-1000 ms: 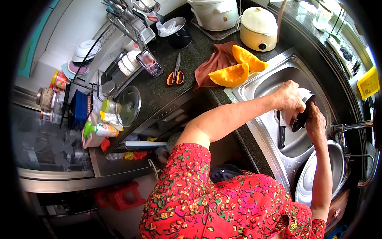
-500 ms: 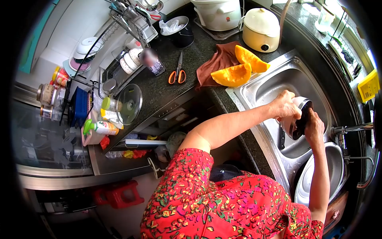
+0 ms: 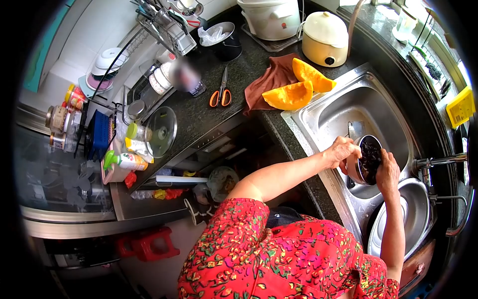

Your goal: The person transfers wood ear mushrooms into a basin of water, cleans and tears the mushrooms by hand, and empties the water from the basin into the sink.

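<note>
A metal bowl (image 3: 354,168) with dark, wet-looking pieces (image 3: 370,155) in it is held over the sink (image 3: 343,107). My left hand (image 3: 342,152) grips its left rim, fingers closed. On the right side, my right hand (image 3: 388,172) is wrapped round the opposite rim, its fingertips at the edge of the dark pieces. Beneath the bowl lies a knife (image 3: 355,129) in the sink, its blade showing above the bowl and part of its dark handle below; the middle is hidden.
Two pumpkin wedges (image 3: 289,95) and a brown cloth (image 3: 259,88) lie left of the sink. Orange-handled scissors (image 3: 220,94) rest on the counter. A cream pot (image 3: 324,40) stands behind. The faucet (image 3: 440,160) and a large metal basin (image 3: 420,209) are at the right.
The bowl has turned more upright and moved slightly down and left, showing its dark contents and the knife blade. My right hand has come from inside the bowl to its rim.
</note>
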Demonstrator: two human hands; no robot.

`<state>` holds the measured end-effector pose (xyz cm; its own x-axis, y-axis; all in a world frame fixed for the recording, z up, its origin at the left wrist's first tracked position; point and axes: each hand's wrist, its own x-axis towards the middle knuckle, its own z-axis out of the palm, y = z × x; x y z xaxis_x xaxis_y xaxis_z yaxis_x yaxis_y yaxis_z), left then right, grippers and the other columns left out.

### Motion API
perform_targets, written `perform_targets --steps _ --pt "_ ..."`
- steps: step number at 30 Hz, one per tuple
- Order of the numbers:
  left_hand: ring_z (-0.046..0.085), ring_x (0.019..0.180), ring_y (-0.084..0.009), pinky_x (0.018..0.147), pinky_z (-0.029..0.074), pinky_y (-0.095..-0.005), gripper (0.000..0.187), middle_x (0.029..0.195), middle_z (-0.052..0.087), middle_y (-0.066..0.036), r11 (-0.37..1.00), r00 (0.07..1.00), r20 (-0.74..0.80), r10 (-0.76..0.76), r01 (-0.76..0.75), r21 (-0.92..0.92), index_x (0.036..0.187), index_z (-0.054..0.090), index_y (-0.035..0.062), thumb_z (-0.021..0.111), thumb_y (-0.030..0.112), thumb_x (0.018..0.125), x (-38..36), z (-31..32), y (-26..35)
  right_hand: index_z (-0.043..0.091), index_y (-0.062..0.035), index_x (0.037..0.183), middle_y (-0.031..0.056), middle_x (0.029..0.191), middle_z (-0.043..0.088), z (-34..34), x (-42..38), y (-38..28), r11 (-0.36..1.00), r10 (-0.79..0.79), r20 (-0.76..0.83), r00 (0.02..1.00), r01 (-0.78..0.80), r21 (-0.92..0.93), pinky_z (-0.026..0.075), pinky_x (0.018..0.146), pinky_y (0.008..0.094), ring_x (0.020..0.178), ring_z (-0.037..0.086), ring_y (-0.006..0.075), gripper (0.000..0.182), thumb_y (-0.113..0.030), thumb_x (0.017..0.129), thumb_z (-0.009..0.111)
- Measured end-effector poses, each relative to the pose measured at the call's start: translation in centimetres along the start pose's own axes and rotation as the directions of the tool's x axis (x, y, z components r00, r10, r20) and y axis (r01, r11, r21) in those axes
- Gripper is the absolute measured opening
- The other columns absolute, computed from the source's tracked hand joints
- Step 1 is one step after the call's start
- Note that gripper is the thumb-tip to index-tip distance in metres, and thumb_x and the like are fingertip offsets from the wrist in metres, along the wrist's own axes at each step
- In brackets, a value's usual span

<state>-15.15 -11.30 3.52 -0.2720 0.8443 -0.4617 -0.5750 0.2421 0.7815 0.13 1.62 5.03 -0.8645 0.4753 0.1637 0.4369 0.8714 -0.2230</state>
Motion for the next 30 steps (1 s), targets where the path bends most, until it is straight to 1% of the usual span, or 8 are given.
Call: perform_targets --steps 4,6,9,16,20,21,25,30 --pt "0.057 0.065 -0.0327 0.043 0.049 -0.0463 0.03 0.084 0.053 -0.018 0.989 0.998 -0.014 -0.058 0.055 -0.136 0.09 0.051 -0.0023 0.058 0.01 0.064 0.3 -0.2 -1.3 0.05 -0.0042 0.106 0.0138 0.093 0.053 0.2 -0.6 0.0 1.0 -0.027 -0.043 0.999 0.027 -0.003 0.041 0.074 0.0397 0.087 0.051 0.0316 0.035 0.002 0.073 0.042" --pt "0.057 0.056 -0.0314 0.036 0.048 -0.0491 0.021 0.071 0.054 -0.013 0.969 0.997 -0.054 -0.06 0.045 -0.244 0.074 0.053 0.0008 0.061 0.012 0.058 0.5 -0.2 -1.6 0.05 -0.0036 0.106 0.0134 0.095 0.053 0.1 -0.8 -0.2 0.999 -0.037 -0.065 0.997 0.036 -0.023 0.04 0.075 0.0403 0.089 0.05 0.0307 0.034 0.001 0.073 0.044" --pt "0.057 0.066 -0.0322 0.044 0.049 -0.0479 0.027 0.081 0.054 -0.016 0.968 0.997 0.013 -0.082 0.083 -0.237 0.087 0.053 -0.0009 0.058 0.012 0.064 0.1 0.0 -1.4 0.05 -0.0026 0.107 0.013 0.099 0.053 -0.9 -0.9 -1.3 0.998 -0.043 -0.104 0.994 0.04 -0.038 0.037 0.079 0.0412 0.093 0.049 0.0292 0.034 -0.003 0.073 0.049" --pt "0.058 0.064 -0.0285 0.039 0.049 -0.0396 0.028 0.08 0.054 -0.015 0.988 0.994 0.087 0.065 -0.051 -0.145 0.088 0.052 -0.0009 0.059 0.011 0.064 -0.8 2.9 0.2 0.05 -0.0003 0.11 0.0159 0.115 0.048 -4.2 -1.9 -2.6 0.984 -0.155 -0.203 0.967 0.17 0.058 0.032 0.09 0.0411 0.109 0.043 0.0317 0.046 -0.014 0.068 0.062" --pt "0.06 0.068 -0.0275 0.039 0.049 -0.037 0.049 0.087 0.055 -0.017 0.995 0.99 0.121 0.075 -0.066 -0.072 0.106 0.046 -0.0098 0.06 0.01 0.063 -1.4 5.6 1.1 0.049 0.0003 0.11 0.018 0.118 0.046 -5.9 -2.7 -2.4 0.972 -0.222 -0.211 0.952 0.233 0.029 0.031 0.091 0.0435 0.112 0.042 0.0354 0.05 -0.009 0.062 0.061" --pt "0.059 0.063 -0.0262 0.039 0.049 -0.0362 0.047 0.089 0.054 -0.019 0.981 0.958 0.216 0.188 -0.193 0.002 0.101 0.046 -0.0101 0.062 0.009 0.061 -1.2 6.0 1.1 0.049 0.0006 0.11 0.019 0.118 0.045 -6.1 -3.0 -2.1 0.974 -0.217 -0.207 0.954 0.225 0.017 0.031 0.092 0.044 0.113 0.041 0.0366 0.052 -0.008 0.06 0.06" --pt "0.054 0.05 -0.0211 0.033 0.04 -0.0312 0.034 0.062 0.053 -0.011 0.995 0.966 0.241 0.094 -0.097 0.0 0.088 0.047 -0.0035 0.059 0.004 0.058 -1.0 9.1 1.1 0.049 0.0021 0.108 0.0228 0.12 0.043 -6.7 -4.9 -0.3 0.977 -0.204 -0.202 0.958 0.186 -0.107 0.029 0.091 0.0465 0.114 0.039 0.0394 0.047 -0.011 0.064 0.059" --pt "0.052 0.047 -0.0174 0.035 0.039 -0.0292 0.044 0.06 0.054 -0.013 0.995 0.957 0.281 0.075 -0.089 0.036 0.097 0.046 -0.01 0.059 0.003 0.057 -0.7 12.5 0.1 0.053 0.0014 0.101 0.0215 0.113 0.046 -7.6 -7.5 0.9 0.98 -0.136 -0.188 0.973 0.104 -0.171 0.03 0.089 0.0451 0.111 0.04 0.038 0.04 -0.013 0.065 0.059"
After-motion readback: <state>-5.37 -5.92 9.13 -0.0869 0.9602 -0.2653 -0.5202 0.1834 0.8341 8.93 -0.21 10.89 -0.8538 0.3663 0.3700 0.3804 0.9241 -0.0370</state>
